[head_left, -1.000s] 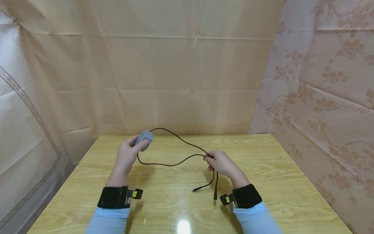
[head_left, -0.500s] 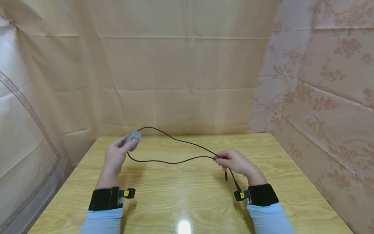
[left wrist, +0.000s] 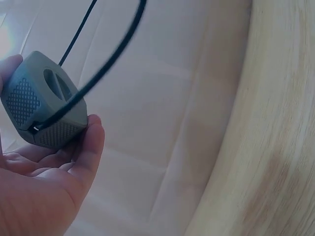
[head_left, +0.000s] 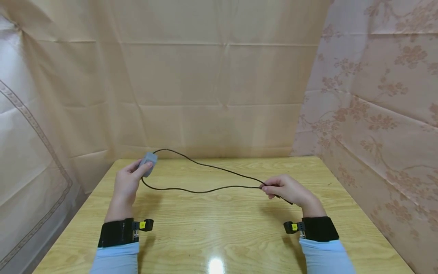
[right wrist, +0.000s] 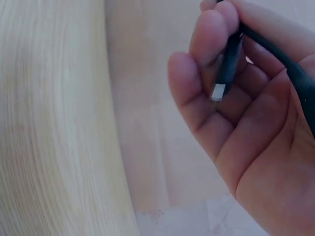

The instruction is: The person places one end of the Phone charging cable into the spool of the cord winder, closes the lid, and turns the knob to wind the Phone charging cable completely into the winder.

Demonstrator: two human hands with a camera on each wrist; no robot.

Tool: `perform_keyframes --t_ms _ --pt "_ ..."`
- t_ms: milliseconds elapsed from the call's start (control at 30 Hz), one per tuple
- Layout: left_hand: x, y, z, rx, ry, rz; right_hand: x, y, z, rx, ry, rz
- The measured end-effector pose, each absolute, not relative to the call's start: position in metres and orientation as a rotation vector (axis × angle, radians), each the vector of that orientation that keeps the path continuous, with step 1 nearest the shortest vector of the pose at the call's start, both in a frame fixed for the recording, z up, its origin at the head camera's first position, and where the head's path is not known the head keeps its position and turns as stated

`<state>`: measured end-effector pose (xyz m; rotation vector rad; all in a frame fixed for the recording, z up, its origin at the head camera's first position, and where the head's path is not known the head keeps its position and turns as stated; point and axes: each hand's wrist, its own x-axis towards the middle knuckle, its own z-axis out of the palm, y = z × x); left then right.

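Observation:
In the head view my left hand (head_left: 126,185) holds a small grey cable winder (head_left: 148,165) between thumb and fingers at the left. The left wrist view shows the winder's (left wrist: 22,101) textured sides and round recess, with black cable leaving through a slot. Two strands of black cable (head_left: 198,192) run from the winder across to my right hand (head_left: 291,190), which pinches them together near their ends. Seen from the right wrist, a plug (right wrist: 227,64) with a silver tip lies against the curled fingers, and a second connector (right wrist: 302,88) passes beside the palm.
Both hands are above a light wooden table (head_left: 212,228). A beige cloth (head_left: 212,83) hangs behind its back edge, and a flowered cloth (head_left: 383,114) hangs along the right. Dark bands with small cameras circle both wrists.
My hands have moved apart, the left with the winder going left and the right going right. The cable strands stretch longer and flatter; the plug ends hanging below my right hand have drawn up into it.

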<state>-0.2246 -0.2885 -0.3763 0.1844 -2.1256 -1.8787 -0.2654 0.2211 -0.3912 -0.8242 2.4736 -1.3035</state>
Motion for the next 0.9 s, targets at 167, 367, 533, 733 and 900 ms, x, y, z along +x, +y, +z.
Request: perform_keyframes --t_ms 167,367,533,733,900 --pt "-0.224 -0.296 -0.38 0.172 -2.154 -1.865 -0.263 0.23 -0.389 -0.795 2.417 -1.38" --pt "-0.222 -0.3 -0.381 0.154 -2.174 -1.84 -0.263 0.242 -0.388 -0.738 2.483 -1.425" --pt "-0.221 -0.301 -0.38 0.133 -2.184 -1.856 -0.264 0.247 -0.387 -0.666 2.513 -1.495" --pt "-0.221 -0.302 -0.379 0.123 -2.189 -1.88 -0.265 0.248 -0.388 -0.662 2.462 -1.522" --pt "-0.221 -0.299 -0.38 0.111 -2.211 -1.89 -0.265 0.245 -0.39 -0.67 2.419 -1.467"
